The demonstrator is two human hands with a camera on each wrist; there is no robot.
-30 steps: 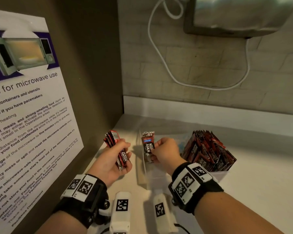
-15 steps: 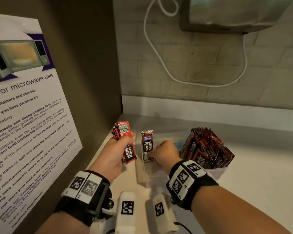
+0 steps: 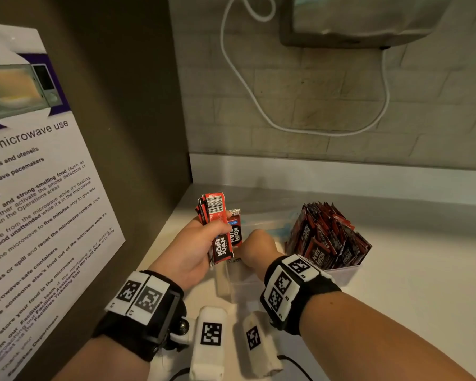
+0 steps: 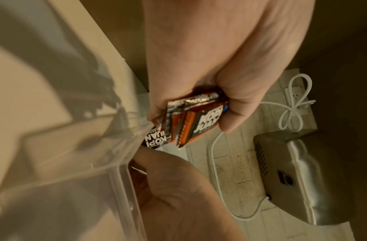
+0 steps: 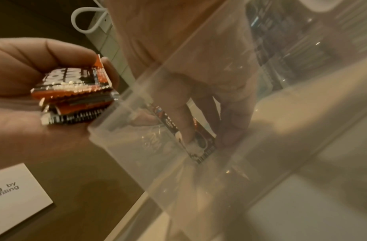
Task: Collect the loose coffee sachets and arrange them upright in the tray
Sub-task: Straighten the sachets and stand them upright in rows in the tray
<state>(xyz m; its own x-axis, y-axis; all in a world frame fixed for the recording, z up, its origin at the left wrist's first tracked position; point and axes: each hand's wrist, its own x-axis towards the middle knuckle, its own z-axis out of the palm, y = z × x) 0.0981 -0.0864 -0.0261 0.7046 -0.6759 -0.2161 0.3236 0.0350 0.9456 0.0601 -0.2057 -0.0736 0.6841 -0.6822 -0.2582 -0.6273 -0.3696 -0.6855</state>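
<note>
The left hand [image 3: 188, 250] has its fingers [image 3: 217, 229] and thumb curled tight round a small stack of coffee sachets [image 3: 216, 226]. The stack stands up out of the top of the fist, with a barcode showing near its top end. In the left wrist view the lower ends of the sachets poke out under the thumb, and "KOPI JUAN" can be read on them.

Just beside that stack, on its right, the right hand [image 3: 259, 250] is down inside the clear plastic tray [image 3: 228, 281]. In the right wrist view its fingertips [image 5: 185, 130] pinch one single sachet [image 5: 201, 145] through the see-through wall. That sachet stands almost upright, leaning a little, with its bottom edge on the tray floor near the left wall. In the head view its top sticks up just behind the left hand's stack.

Farther right of the right hand, in the same tray, a big bunch of red and black sachets [image 3: 327, 240] stands packed close together, leaning a bit. The tray sits on a pale counter [image 3: 423, 270] near the corner.

To the left of the left hand, a microwave notice [image 3: 39, 202] hangs on the brown side wall. Above the hands, a white cable [image 3: 259, 105] loops across the tiled back wall under a metal appliance [image 3: 355, 20].
</note>
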